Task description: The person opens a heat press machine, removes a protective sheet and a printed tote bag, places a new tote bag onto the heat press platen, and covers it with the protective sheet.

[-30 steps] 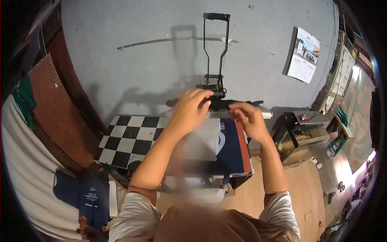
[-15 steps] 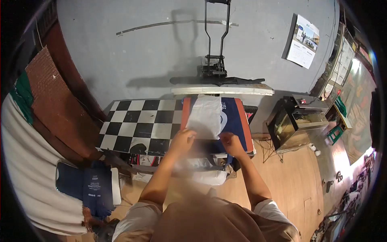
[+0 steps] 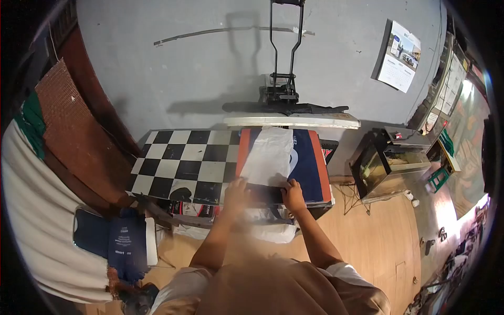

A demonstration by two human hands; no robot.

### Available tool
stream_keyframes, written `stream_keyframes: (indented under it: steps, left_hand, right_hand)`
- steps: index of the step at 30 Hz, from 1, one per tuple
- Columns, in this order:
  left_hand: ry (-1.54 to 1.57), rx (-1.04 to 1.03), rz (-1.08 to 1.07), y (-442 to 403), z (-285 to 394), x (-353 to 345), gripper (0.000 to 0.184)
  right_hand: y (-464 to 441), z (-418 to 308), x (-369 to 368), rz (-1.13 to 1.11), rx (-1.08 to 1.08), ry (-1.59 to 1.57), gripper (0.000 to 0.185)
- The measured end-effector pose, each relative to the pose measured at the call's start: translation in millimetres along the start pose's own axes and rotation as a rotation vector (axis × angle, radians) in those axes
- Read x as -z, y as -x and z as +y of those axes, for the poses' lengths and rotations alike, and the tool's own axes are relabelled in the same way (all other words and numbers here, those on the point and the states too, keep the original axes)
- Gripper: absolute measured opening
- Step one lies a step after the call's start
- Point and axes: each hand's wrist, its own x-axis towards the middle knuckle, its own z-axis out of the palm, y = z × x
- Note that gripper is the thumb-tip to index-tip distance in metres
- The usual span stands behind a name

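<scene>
A navy cloth with orange side edges lies flat at the right part of the checkered table. On top of it rests a whitish sheet, its near end between my hands. My left hand is blurred at the sheet's lower left corner, and its fingers are too smeared to read. At the lower right corner my right hand has its fingers pressed together on the edge of the sheet. A dark strip runs between the two hands.
Behind the table stands a black press with a tall handle near a white board. A glass tank is at the right. Navy shirts lie at the lower left. White cloth hangs below the table's front.
Both hands have come down from the press to the near end of the sheet, and the right fingers have closed at its corner. The view has tilted down.
</scene>
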Motion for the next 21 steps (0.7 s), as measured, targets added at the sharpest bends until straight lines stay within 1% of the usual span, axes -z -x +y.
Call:
stream_keyframes:
  steps: [2,3,5,6,8,9,10,11,12,14,15,16,17,18,19,21]
  left_hand:
    - [0.050,0.003,0.012,2,-3,-4,0.040]
    - [0.047,0.006,0.011,2,1,0,0.040]
    - [0.137,0.025,0.040,4,15,15,0.027]
    - [0.135,0.027,0.039,5,18,18,0.027]
    - [0.180,-0.070,0.111,8,19,21,0.020]
    - [0.177,-0.068,0.114,8,17,18,0.020]
    - [0.217,-0.084,0.187,9,13,13,0.017]
    - [0.256,-0.100,0.261,10,8,9,0.014]
    - [0.252,-0.098,0.264,10,4,6,0.014]
    - [0.315,0.073,0.292,15,-4,0,0.018]
    - [0.313,0.080,0.295,19,-14,-7,0.018]
    - [0.482,0.232,0.247,22,-23,-14,0.022]
    - [0.650,0.384,0.200,25,-32,-23,0.026]
    - [0.900,0.699,0.008,8,4,19,0.035]
    - [0.899,0.705,0.019,2,9,22,0.035]
    - [1.166,0.817,-0.045,-2,13,26,0.038]
  right_hand:
    - [2,-4,2,-0.001,-0.025,-0.005,0.014]
    - [3,-4,2,0.004,-0.050,-0.010,0.011]
    - [6,0,-1,0.018,-0.041,-0.031,0.010]
    - [6,0,-1,0.037,-0.031,-0.047,0.009]
    - [9,2,2,0.050,-0.013,-0.082,0.008]
    - [10,2,5,0.065,0.004,-0.116,0.007]
    - [10,1,9,0.064,0.008,-0.119,0.007]
    - [11,1,13,0.067,-0.019,-0.243,0.008]
    - [11,0,18,0.068,-0.046,-0.365,0.010]
    - [14,1,28,0.039,-0.060,-0.395,0.011]
    - [15,2,30,0.014,-0.076,-0.422,0.013]
    - [18,6,27,0.006,-0.072,-0.424,0.013]
    - [20,11,22,0.002,-0.088,-0.517,0.014]
    - [20,15,19,-0.003,-0.102,-0.611,0.015]
    - [18,12,23,-0.013,-0.095,-0.615,0.015]
    - [17,1,33,-0.066,-0.189,-0.786,0.015]
